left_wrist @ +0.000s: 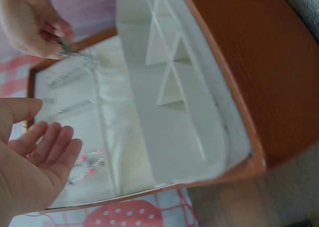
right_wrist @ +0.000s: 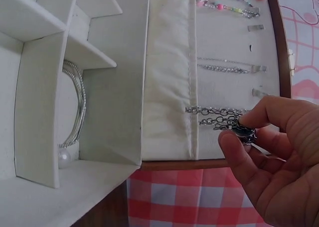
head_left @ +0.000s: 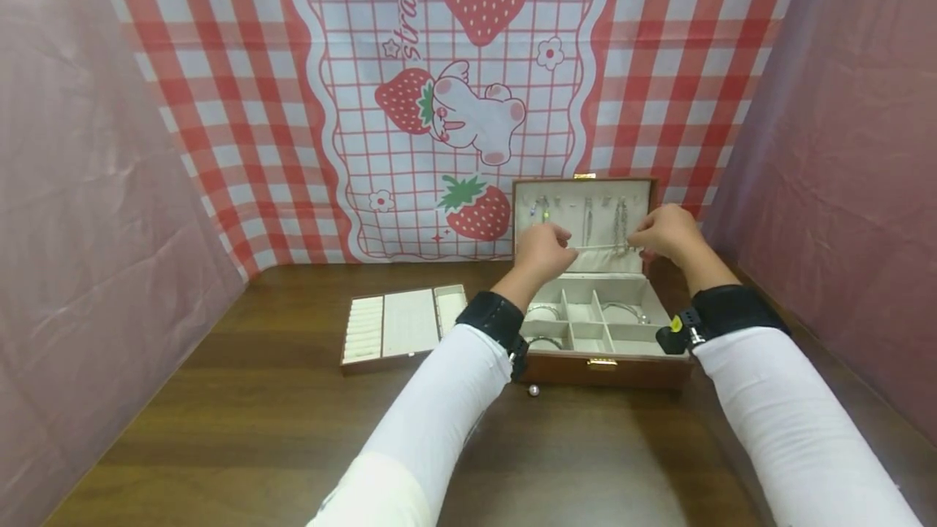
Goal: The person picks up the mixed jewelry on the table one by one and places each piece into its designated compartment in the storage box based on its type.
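Observation:
My right hand [head_left: 669,234] is at the right side of the raised lid of a brown jewelry box [head_left: 578,371]. Between thumb and fingertips it pinches a silver chain [right_wrist: 217,121] with a dark, shiny round piece; links trail over the lid's pale lining [right_wrist: 219,87]. My left hand [left_wrist: 42,152] is in front of the lid's left half, fingers loosely bent and holding nothing. Near it on the lid hangs a beaded bracelet [left_wrist: 90,168] with pink beads. A thin silver chain [right_wrist: 224,67] hangs mid-lid.
The box's lower part has divided compartments; a silver bangle with a pearl [right_wrist: 79,107] lies in one. To the left on the wooden table [head_left: 256,397] sits a lift-out tray [head_left: 410,322] with ring rolls. A loose pearl-like bead [head_left: 533,390] lies before the box.

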Tool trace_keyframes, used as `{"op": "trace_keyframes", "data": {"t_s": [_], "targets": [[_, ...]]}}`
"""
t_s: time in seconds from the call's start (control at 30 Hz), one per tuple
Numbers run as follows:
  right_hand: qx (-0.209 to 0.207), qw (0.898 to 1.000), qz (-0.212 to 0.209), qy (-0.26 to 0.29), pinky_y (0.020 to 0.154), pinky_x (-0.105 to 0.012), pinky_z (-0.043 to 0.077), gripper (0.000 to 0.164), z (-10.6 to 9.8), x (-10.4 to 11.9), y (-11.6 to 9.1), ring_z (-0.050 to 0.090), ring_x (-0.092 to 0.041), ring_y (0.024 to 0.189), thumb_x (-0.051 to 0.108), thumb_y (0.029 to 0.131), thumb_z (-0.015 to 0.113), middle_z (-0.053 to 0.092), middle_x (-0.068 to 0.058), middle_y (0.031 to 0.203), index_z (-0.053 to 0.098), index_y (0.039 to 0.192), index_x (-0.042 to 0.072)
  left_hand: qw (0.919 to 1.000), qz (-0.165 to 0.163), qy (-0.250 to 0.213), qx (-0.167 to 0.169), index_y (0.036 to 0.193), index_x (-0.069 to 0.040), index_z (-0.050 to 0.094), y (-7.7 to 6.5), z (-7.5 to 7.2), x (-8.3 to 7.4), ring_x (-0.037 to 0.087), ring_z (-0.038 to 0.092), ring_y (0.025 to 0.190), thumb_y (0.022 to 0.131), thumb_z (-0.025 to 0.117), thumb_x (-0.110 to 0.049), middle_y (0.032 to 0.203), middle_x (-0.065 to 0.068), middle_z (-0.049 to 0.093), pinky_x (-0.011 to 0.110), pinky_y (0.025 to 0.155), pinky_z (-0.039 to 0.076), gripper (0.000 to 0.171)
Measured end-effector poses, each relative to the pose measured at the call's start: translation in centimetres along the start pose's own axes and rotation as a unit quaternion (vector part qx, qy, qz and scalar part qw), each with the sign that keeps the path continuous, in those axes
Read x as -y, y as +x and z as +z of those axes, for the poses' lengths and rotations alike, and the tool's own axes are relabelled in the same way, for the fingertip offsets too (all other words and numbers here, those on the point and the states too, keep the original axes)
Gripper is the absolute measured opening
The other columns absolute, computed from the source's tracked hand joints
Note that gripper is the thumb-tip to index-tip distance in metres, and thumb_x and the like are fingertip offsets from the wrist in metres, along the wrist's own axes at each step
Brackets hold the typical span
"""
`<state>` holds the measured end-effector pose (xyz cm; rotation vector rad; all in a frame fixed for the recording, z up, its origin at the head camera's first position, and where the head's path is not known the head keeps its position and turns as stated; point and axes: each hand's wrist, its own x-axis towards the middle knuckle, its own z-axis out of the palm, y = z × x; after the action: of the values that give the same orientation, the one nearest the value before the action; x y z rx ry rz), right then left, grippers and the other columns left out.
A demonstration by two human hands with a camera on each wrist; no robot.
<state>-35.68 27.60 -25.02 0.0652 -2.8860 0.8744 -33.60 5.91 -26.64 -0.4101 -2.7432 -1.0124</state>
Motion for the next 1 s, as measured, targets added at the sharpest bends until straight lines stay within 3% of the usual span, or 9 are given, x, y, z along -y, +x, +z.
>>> {"op": "trace_keyframes", "data": {"t_s": [0.1, 0.2, 0.3, 0.4, 0.53, 0.7, 1.0], "targets": [[-0.01, 1.0, 0.001, -0.003, 0.056, -0.03, 0.05, 0.031, 0.1, 0.1, -0.2, 0.067, -0.022, 0.064, 0.019, 0.087, 0.066, 0.068, -0.014, 0.078, 0.07, 0.097, -0.009, 0.9992, 0.021, 0.034, 0.0, 0.119, -0.013, 0.071, 0.9, 1.2, -0.1, 0.013, 0.064, 0.104, 0.092, 0.067, -0.023, 0.111, -0.001, 0.071, 0.021, 0.086, 0.05, 0.029], [-0.023, 1.0, -0.003, -0.008, 0.052, -0.029, 0.047, 0.031, 0.1, 0.3, -0.4, 0.064, -0.025, 0.065, 0.021, 0.086, 0.066, 0.066, -0.012, 0.073, 0.071, 0.095, -0.009, 0.9945, 0.04, 0.096, 0.007, 0.123, -0.016, 0.069, 1.8, 2.4, -0.4, 0.013, 0.062, 0.109, 0.093, 0.064, -0.024, 0.117, -0.003, 0.069, 0.02, 0.09, 0.049, 0.031], [-0.029, 1.0, -0.003, -0.01, 0.05, -0.029, 0.045, 0.03, 0.1, 0.5, -0.5, 0.061, -0.023, 0.063, 0.021, 0.085, 0.066, 0.065, -0.008, 0.068, 0.071, 0.092, -0.008, 0.9841, 0.051, 0.169, 0.016, 0.123, -0.019, 0.068, 2.6, 3.4, -0.8, 0.014, 0.06, 0.112, 0.092, 0.062, -0.023, 0.119, -0.003, 0.067, 0.022, 0.093, 0.048, 0.031], [-0.034, 0.999, 0.0, -0.009, 0.049, -0.029, 0.044, 0.029, 0.0, 0.7, -0.4, 0.059, -0.021, 0.059, 0.022, 0.085, 0.066, 0.062, -0.005, 0.064, 0.071, 0.088, -0.007, 0.9693, 0.062, 0.237, 0.021, 0.111, -0.017, 0.072, 3.2, 4.2, -1.0, 0.016, 0.061, 0.107, 0.09, 0.061, -0.019, 0.112, 0.0, 0.068, 0.024, 0.094, 0.048, 0.023], [-0.044, 0.999, 0.002, -0.015, 0.05, -0.03, 0.044, 0.029, -0.3, 1.0, -0.1, 0.058, -0.021, 0.06, 0.023, 0.085, 0.066, 0.063, -0.005, 0.065, 0.072, 0.086, -0.006, 0.9513, 0.082, 0.296, 0.031, 0.097, -0.015, 0.072, 3.7, 5.1, -1.0, 0.017, 0.063, 0.098, 0.088, 0.062, -0.014, 0.103, 0.001, 0.068, 0.026, 0.084, 0.052, 0.014], [-0.046, 0.999, -0.002, -0.018, 0.055, -0.031, 0.046, 0.031, -0.3, 1.8, 0.2, 0.059, -0.022, 0.065, 0.024, 0.087, 0.067, 0.065, -0.009, 0.072, 0.072, 0.09, -0.006, 0.9426, 0.073, 0.324, 0.034, 0.097, -0.017, 0.072, 4.0, 6.1, -0.3, 0.015, 0.064, 0.095, 0.089, 0.064, -0.016, 0.102, -0.002, 0.069, 0.027, 0.076, 0.055, 0.011], [-0.089, 0.996, -0.002, 0.011, 0.052, -0.029, 0.046, 0.027, -0.3, 3.1, 0.7, 0.061, -0.02, 0.062, 0.02, 0.085, 0.065, 0.066, -0.009, 0.067, 0.073, 0.089, -0.006, 0.9397, 0.043, 0.336, 0.044, 0.109, -0.02, 0.072, 4.0, 6.9, -0.2, 0.017, 0.057, 0.107, 0.096, 0.057, -0.021, 0.115, 0.0, 0.063, 0.029, 0.089, 0.051, 0.02]]}}
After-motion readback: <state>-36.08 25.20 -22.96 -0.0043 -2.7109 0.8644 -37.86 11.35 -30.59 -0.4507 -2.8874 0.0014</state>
